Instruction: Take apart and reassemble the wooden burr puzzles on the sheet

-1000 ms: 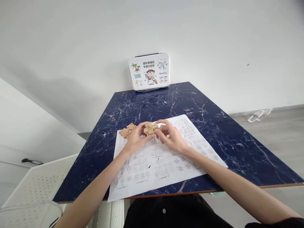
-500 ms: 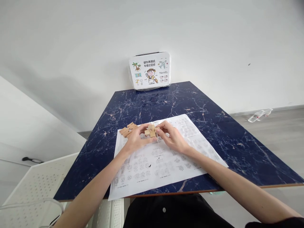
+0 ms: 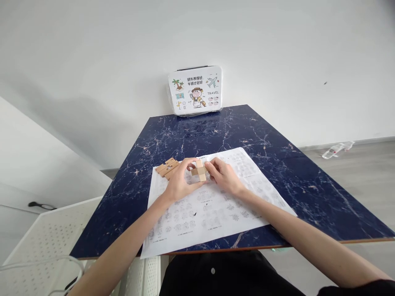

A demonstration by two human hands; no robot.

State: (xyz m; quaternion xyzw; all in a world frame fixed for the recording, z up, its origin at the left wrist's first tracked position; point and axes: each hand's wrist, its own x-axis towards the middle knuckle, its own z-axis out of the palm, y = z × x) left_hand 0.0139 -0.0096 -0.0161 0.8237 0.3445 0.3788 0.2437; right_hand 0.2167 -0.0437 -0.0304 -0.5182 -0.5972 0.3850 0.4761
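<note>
Assembly of a wooden cross (image 3: 200, 169) is the work we have in hand. We hold it just above the instruction sheet (image 3: 216, 213), near the sheet's far edge, with notched bars already locked into one another. Our left hand (image 3: 180, 183) curls around it from the left, thumb and fingertips closed on the near and far sides. Our right hand (image 3: 224, 176) pinches it from the right, fingers bent and pressed against the wood. Neither hand is spread open, and both grip the same piece.

We judge the step to be the seating or checking of a bar within the joint. The next move calls for keeping the cross steady in one hand while a notch is lined up squarely, since a tilted bar would jam. The loose bars (image 3: 167, 167) lie just left of our left hand, half on the sheet and half on the blue marbled table (image 3: 277, 164).

The white tin (image 3: 195, 91) at the table's far edge, against the wall, reads "TRAVEL" beside a cartoon figure, a palm and an aeroplane. Two lines of Chinese above appear to read 奶牛养得好, 牛奶才会好. The sheet's diagrams and captions are too small to read.
</note>
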